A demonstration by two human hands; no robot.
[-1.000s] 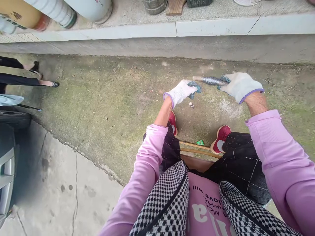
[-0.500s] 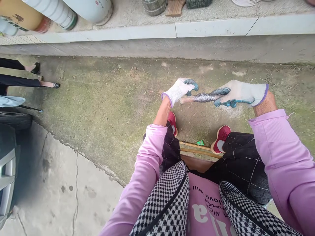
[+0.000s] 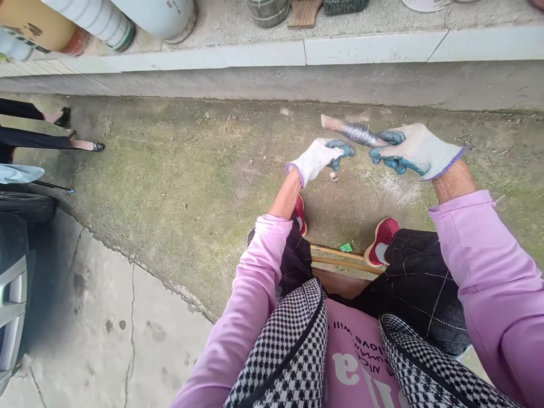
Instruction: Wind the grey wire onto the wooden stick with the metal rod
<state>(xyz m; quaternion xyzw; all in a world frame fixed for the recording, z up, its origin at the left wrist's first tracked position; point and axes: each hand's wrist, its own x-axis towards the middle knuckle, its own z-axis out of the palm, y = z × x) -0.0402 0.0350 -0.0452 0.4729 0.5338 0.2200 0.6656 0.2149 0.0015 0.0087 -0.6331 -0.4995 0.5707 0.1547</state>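
In a white glove with blue-coated fingers, my right hand [image 3: 408, 148] is closed around one end of a wooden stick [image 3: 334, 123]. Shiny silver wire [image 3: 361, 135] is wound round the stick's middle, and its pale bare end points up and to the left. My left hand [image 3: 325, 156], gloved the same way, is just below and left of the wire winding. Its fingers are curled and pressed together; whatever they may pinch is too small to make out.
Red shoes [image 3: 385, 238] stand on the mossy concrete ground, with a green wrapper [image 3: 346, 247] between them. A tiled ledge [image 3: 263, 54] with containers and a wooden board [image 3: 304, 12] runs ahead. At left are another person's legs [image 3: 34, 137] and a car wheel [image 3: 12, 294].
The stick's free end has swung up and away from me, so the stick now tilts. My right hand has risen slightly; my left hand has shifted a little right and now lies below the stick.
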